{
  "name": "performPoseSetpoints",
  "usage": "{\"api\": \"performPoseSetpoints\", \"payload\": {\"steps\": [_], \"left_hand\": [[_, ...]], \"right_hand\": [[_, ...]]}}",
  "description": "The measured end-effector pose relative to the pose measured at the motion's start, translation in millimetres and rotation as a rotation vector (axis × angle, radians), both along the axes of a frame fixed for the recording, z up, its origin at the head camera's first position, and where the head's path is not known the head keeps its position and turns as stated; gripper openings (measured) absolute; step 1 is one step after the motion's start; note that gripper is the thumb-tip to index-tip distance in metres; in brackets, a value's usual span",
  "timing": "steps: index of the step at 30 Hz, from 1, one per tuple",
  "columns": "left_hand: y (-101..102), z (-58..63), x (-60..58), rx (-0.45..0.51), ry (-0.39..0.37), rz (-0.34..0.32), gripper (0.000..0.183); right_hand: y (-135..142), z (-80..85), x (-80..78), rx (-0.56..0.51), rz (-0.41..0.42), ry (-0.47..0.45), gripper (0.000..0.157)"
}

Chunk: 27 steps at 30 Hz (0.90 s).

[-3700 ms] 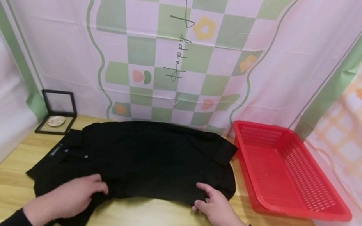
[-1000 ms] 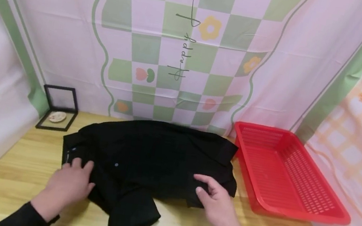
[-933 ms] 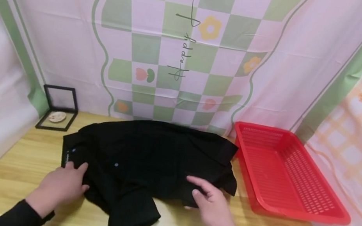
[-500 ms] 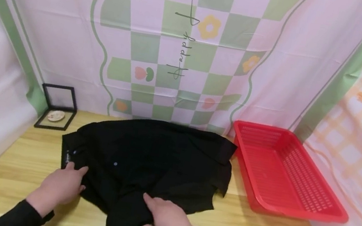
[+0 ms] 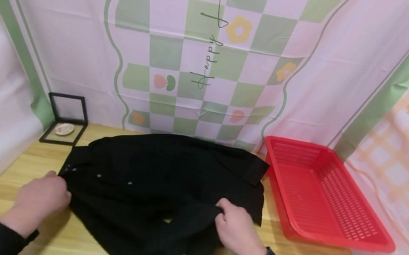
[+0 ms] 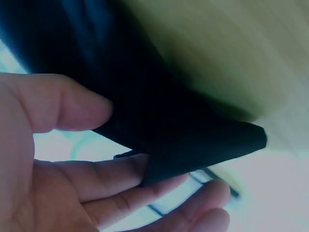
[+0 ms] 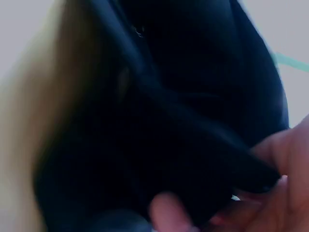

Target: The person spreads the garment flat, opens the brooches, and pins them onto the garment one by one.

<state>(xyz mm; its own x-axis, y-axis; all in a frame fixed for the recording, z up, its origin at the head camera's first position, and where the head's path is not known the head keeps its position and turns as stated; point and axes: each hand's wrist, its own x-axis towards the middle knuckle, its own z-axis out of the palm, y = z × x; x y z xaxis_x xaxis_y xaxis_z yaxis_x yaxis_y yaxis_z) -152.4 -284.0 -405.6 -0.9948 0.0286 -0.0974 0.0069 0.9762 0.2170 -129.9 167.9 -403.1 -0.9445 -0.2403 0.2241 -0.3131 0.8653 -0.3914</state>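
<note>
A black shirt (image 5: 165, 170) with small pale buttons lies folded lengthwise on the wooden table, its near part lifted and blurred by motion. At its left end my left hand (image 5: 41, 200) pinches the edge near the buttons. In the left wrist view a dark flap of the shirt (image 6: 203, 150) passes between thumb and fingers. My right hand (image 5: 238, 231) grips a raised fold of the cloth toward the right side. In the right wrist view the fabric (image 7: 159, 125) bunches at the fingertips, blurred. Part of the shirt's near edge hangs loosely over the table.
A red plastic basket (image 5: 321, 199) with perforated walls stands just right of the shirt. At the back left sits a small black-framed display case (image 5: 65, 121) holding a round pale disc (image 5: 64, 129). Printed curtains (image 5: 207, 56) close off the back and sides.
My right hand has gone to the near loose part of the shirt, gripped it and pulled it right. My left hand has moved left and now pinches the shirt's left end.
</note>
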Motion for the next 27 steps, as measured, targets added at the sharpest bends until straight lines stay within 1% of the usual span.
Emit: {"api": "performPoseSetpoints", "payload": {"steps": [2,4,6,7,8,10,12,13,14,15,17,18,20,21,22,23,24,26,27], "left_hand": [[-15.7,3.4,2.0,0.007,-0.012,0.026,0.028],[-29.0,5.4,3.9,0.002,-0.029,0.045,0.031],[-38.0,5.6,5.2,-0.008,-0.049,0.066,0.032],[-41.0,5.3,5.3,-0.016,-0.065,0.071,0.032],[-42.5,4.6,5.4,-0.021,-0.09,0.076,0.033],[-43.2,2.4,5.1,-0.028,-0.127,0.092,0.036],[-41.9,0.0,4.3,-0.032,-0.154,0.101,0.041],[-41.0,-1.0,4.2,-0.034,-0.157,0.106,0.043],[-40.3,-1.8,4.3,-0.032,-0.156,0.112,0.045],[-39.9,-2.0,4.3,-0.031,-0.152,0.121,0.047],[-39.8,-2.4,4.6,-0.03,-0.151,0.126,0.048],[-40.0,-2.1,4.9,-0.028,-0.154,0.132,0.048],[-40.7,-1.3,5.7,-0.026,-0.167,0.134,0.049],[-41.2,-1.0,6.1,-0.025,-0.169,0.133,0.049],[-41.6,-0.8,6.6,-0.026,-0.166,0.128,0.05],[-42.0,-0.6,7.2,-0.021,-0.162,0.13,0.052],[-42.1,-0.4,7.7,-0.018,-0.153,0.132,0.054],[-42.2,-0.7,8.8,-0.009,-0.122,0.131,0.056],[-42.2,-0.9,9.2,-0.006,-0.101,0.129,0.057]], "right_hand": [[13.6,4.8,1.5,0.048,-0.027,0.028,0.015],[24.3,7.1,4.4,0.09,-0.038,0.089,0.014],[31.8,7.6,8.1,0.084,-0.029,0.183,0.015],[34.3,7.3,10.3,0.065,-0.01,0.245,0.016],[36.2,7.1,12.5,0.042,0.023,0.312,0.017],[38.8,6.4,17.4,0.002,0.117,0.433,0.019],[40.8,6.2,22.6,-0.003,0.259,0.487,0.026],[41.8,6.2,25.1,0.007,0.341,0.485,0.029],[43.1,6.3,27.8,0.027,0.416,0.448,0.032],[44.3,6.2,30.2,0.063,0.487,0.393,0.035],[47.5,5.9,34.5,0.157,0.616,0.22,0.039],[49.4,5.2,36.3,0.214,0.662,0.135,0.039],[54.3,3.4,39.3,0.314,0.694,-0.041,0.034],[57.2,2.2,40.3,0.361,0.695,-0.105,0.033],[60.8,1.4,41.4,0.396,0.677,-0.157,0.034],[64.7,1.4,42.4,0.428,0.646,-0.175,0.036],[68.5,2.1,43.2,0.448,0.595,-0.186,0.038],[76.1,6.8,45.2,0.484,0.468,-0.13,0.04],[79.1,10.6,45.8,0.502,0.395,-0.072,0.04]]}}
